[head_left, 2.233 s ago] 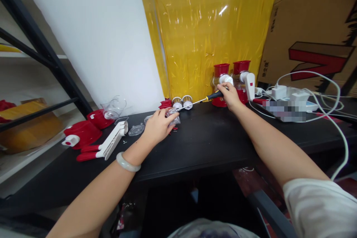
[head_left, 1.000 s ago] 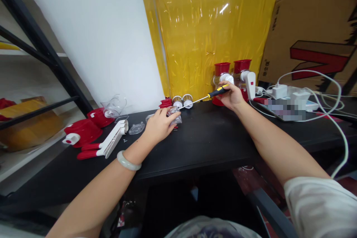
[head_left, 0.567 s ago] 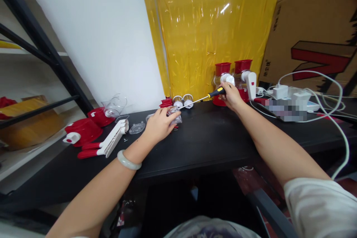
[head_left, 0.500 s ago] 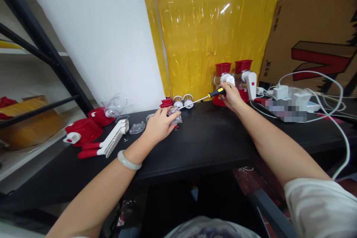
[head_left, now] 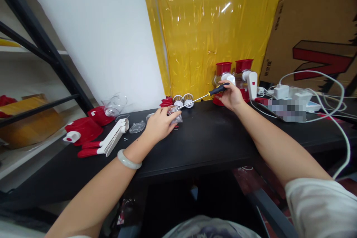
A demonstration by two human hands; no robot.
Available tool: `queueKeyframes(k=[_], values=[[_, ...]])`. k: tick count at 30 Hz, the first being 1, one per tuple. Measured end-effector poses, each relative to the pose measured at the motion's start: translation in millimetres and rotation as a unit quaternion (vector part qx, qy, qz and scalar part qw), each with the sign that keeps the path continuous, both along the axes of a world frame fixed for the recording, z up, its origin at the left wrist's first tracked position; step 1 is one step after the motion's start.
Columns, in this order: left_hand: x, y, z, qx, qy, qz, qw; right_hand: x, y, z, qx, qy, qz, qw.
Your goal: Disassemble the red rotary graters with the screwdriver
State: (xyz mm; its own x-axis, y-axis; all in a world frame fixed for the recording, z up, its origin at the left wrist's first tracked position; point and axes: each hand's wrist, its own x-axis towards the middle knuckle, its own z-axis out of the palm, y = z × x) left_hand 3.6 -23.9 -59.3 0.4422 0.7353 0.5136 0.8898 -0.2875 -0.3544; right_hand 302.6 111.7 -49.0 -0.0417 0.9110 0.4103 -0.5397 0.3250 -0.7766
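My right hand (head_left: 232, 95) grips the black and yellow handle of a screwdriver (head_left: 199, 99). Its long metal shaft slants down to the left, with the tip at a clear plastic part (head_left: 176, 116). My left hand (head_left: 160, 123) is closed around that clear part and holds it on the black table; much of the part is hidden under the fingers. Small red bits (head_left: 176, 127) lie beside my left fingertips. Just behind stand two drum-shaped grater cylinders (head_left: 188, 100) and a red plastic piece (head_left: 166, 102).
On the left lie red bases (head_left: 83, 131), white handles with red grips (head_left: 113, 138), a clear oval plate (head_left: 137, 127) and tiny screws (head_left: 125, 139). Two red and white rotary graters (head_left: 224, 68) stand behind my right hand. White chargers (head_left: 281, 91) and cables sit at the right.
My right hand's fingers have shifted around the screwdriver handle several times, and its shaft angle varies slightly. My left hand stays on the clear part. The view drifts a little.
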Motion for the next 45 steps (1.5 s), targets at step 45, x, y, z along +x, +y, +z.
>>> queueKeyframes(k=[45], values=[[-0.2, 0.9, -0.6, 0.009, 0.006, -0.003, 1.000, -4.2, 16.5, -3.6, 0.012, -0.117, -0.207, 0.971]])
